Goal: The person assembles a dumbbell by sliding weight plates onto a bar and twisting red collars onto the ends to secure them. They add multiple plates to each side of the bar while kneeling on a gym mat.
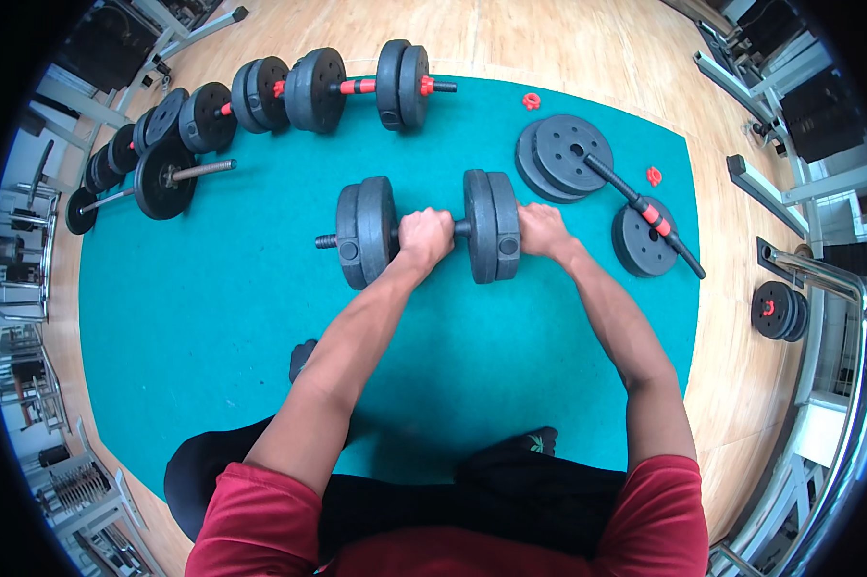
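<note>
A dumbbell [493,229] with dark grey plates on both sides lies crosswise in front of me, over the green mat. My left hand [427,235] is wrapped around its bar between the two sets of plates. At the dumbbell's right end, my right hand [544,231] is closed against the outer plate's face. Its fingers are partly hidden, so whether they grip the bar tip or a collar cannot be made out. On the left, the bar's threaded tip [326,241] sticks out bare, with no collar on it.
Loose plates [573,154] lie stacked at the right, with a bar [645,212] resting across them and another plate [635,245]. Red collars [532,101] [654,176] lie nearby. Several assembled dumbbells [315,89] line the green mat's [193,308] far left edge. Gym machines stand around the wooden floor.
</note>
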A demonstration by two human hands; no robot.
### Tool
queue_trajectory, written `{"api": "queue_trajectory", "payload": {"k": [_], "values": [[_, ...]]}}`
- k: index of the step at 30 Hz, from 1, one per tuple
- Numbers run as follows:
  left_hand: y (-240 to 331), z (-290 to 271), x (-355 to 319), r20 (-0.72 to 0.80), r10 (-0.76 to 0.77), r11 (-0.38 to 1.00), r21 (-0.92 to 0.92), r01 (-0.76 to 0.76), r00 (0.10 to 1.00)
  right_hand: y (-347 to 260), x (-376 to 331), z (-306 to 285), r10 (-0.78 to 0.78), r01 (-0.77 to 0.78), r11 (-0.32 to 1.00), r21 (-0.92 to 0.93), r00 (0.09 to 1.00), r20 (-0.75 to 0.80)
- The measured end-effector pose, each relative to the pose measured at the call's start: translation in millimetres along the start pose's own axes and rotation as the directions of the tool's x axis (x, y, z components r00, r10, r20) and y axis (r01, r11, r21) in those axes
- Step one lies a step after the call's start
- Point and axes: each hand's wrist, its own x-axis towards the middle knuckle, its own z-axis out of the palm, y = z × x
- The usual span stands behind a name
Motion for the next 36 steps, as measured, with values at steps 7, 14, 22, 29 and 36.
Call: {"api": "queue_trajectory", "payload": {"k": [7, 14, 22, 29, 36], "values": [[-2, 3, -1, -0.021, 0.017, 1.0, 0.002, -0.017, 1.0, 6, 18, -11, 0.0, -0.03, 0.995, 0.095, 0.956, 0.293], [8, -7, -9, 0.026, -0.022, 1.0, -0.008, 0.022, 0.999, 15, 7, -4, 0.01, -0.038, 0.99, 0.134, 0.979, 0.205], [7, -18, -15, 0.124, -0.027, 0.998, -0.051, 0.034, 0.992, -5, -15, -10, 0.061, -0.054, 0.996, -0.065, 0.991, 0.118], [-25, -47, -28, 0.081, -0.037, 0.982, -0.181, 0.052, 0.996, -50, -15, -60, -0.133, 0.089, 0.957, -0.275, 0.98, -0.147], [-26, -38, -23, 0.055, -0.017, 0.976, -0.216, 0.029, 0.998, -60, -11, -32, -0.14, 0.057, 0.962, -0.268, 0.942, -0.304]]}}
